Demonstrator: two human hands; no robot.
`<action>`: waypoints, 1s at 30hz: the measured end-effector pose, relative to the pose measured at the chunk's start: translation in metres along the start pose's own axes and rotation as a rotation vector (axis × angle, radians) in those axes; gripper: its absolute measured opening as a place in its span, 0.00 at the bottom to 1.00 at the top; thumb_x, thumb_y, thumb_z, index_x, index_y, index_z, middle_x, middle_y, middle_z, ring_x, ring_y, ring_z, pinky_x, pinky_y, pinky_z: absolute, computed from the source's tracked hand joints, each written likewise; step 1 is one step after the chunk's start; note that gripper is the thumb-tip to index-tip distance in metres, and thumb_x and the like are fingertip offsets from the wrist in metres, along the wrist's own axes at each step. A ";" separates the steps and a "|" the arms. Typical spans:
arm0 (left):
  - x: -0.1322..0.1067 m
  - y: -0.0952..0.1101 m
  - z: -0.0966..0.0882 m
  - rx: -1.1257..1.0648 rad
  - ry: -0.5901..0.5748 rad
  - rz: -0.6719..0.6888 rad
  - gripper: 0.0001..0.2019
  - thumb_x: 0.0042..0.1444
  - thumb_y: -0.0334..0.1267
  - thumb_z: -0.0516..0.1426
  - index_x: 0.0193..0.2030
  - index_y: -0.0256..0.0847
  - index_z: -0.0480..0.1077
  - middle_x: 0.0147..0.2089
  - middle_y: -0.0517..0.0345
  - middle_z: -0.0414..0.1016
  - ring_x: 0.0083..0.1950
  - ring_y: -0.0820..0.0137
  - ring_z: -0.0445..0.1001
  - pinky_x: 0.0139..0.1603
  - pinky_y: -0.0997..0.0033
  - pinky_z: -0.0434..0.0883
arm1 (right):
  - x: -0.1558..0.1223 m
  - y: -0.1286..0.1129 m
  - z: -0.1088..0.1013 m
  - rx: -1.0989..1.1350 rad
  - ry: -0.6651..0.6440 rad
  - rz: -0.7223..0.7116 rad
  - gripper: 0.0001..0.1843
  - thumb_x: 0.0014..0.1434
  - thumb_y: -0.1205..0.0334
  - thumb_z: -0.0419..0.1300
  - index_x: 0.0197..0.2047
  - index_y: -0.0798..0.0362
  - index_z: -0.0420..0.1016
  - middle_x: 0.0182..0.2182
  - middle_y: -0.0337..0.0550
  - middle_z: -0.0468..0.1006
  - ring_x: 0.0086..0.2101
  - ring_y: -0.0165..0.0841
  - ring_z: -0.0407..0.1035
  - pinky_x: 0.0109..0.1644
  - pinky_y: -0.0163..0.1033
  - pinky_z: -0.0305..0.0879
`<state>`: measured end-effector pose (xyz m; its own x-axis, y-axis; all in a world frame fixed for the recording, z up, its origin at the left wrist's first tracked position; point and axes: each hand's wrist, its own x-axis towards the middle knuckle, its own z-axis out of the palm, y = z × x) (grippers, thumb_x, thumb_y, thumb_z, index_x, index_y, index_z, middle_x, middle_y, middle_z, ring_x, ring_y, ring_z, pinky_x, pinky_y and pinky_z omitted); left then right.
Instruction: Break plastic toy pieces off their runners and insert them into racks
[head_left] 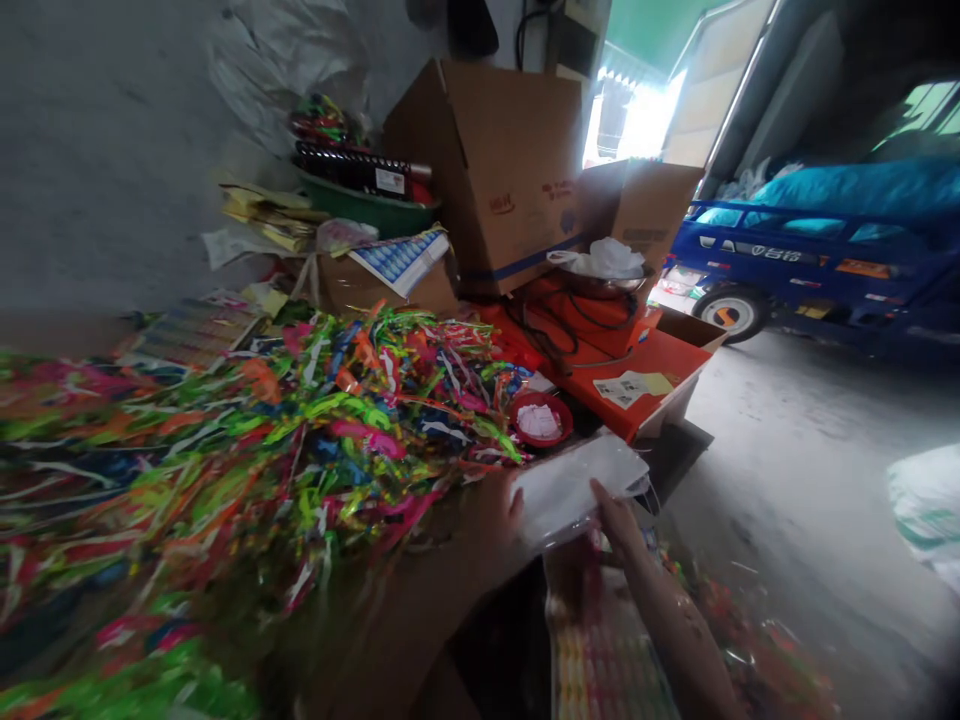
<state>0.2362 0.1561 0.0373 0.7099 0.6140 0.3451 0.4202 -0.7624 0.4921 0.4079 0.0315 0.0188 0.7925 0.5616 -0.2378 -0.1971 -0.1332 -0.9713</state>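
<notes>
A flat white packet in clear plastic (577, 485) sits between both my hands at the table's near edge. My left hand (512, 505) grips its left end, with only the thumb and part of the palm visible and the arm blurred. My right hand (619, 522) holds the packet's near right side, fingers pressed on top, forearm running down to the lower right. A big heap of bright plastic ribbon strips (300, 430) lies just left of my hands. A small red bowl (541, 418) with white bits stands right behind the packet.
An orange box (645, 365) with cables and a steel bowl is at the back right. Cardboard boxes (502, 170) and a green basin (375, 210) are stacked against the wall. A colourful printed sheet (607, 660) lies below my right arm. A blue cart (817, 260) stands on the concrete floor.
</notes>
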 end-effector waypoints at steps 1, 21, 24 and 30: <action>-0.004 0.003 0.004 -0.009 0.001 0.033 0.16 0.57 0.37 0.49 0.51 0.38 0.65 0.50 0.49 0.71 0.53 0.64 0.67 0.55 0.61 0.65 | 0.001 -0.002 0.007 -0.058 0.023 -0.018 0.19 0.47 0.44 0.57 0.25 0.53 0.72 0.24 0.46 0.78 0.30 0.39 0.72 0.30 0.36 0.66; -0.017 0.006 0.028 0.034 0.160 0.219 0.26 0.58 0.47 0.50 0.61 0.38 0.58 0.61 0.47 0.62 0.62 0.59 0.58 0.63 0.54 0.55 | 0.001 -0.099 0.036 -0.182 -0.179 -0.314 0.27 0.47 0.37 0.56 0.20 0.55 0.72 0.17 0.39 0.73 0.22 0.31 0.66 0.28 0.34 0.60; -0.014 0.012 -0.004 -0.117 0.203 0.120 0.20 0.59 0.36 0.47 0.58 0.37 0.61 0.57 0.49 0.67 0.59 0.64 0.62 0.61 0.60 0.58 | -0.018 -0.130 0.046 -0.057 -0.255 -0.297 0.25 0.49 0.39 0.56 0.23 0.55 0.72 0.18 0.38 0.73 0.23 0.31 0.67 0.28 0.34 0.62; -0.033 0.028 -0.088 -0.306 0.316 -0.100 0.14 0.56 0.38 0.45 0.40 0.39 0.70 0.42 0.52 0.75 0.45 0.64 0.71 0.48 0.63 0.67 | -0.081 -0.176 0.040 0.244 -0.370 -0.430 0.28 0.51 0.35 0.51 0.33 0.52 0.74 0.29 0.44 0.77 0.32 0.36 0.73 0.36 0.40 0.69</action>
<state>0.1749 0.1331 0.1102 0.4472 0.7501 0.4872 0.2574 -0.6296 0.7330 0.3552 0.0422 0.2094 0.5863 0.7753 0.2349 -0.0654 0.3343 -0.9402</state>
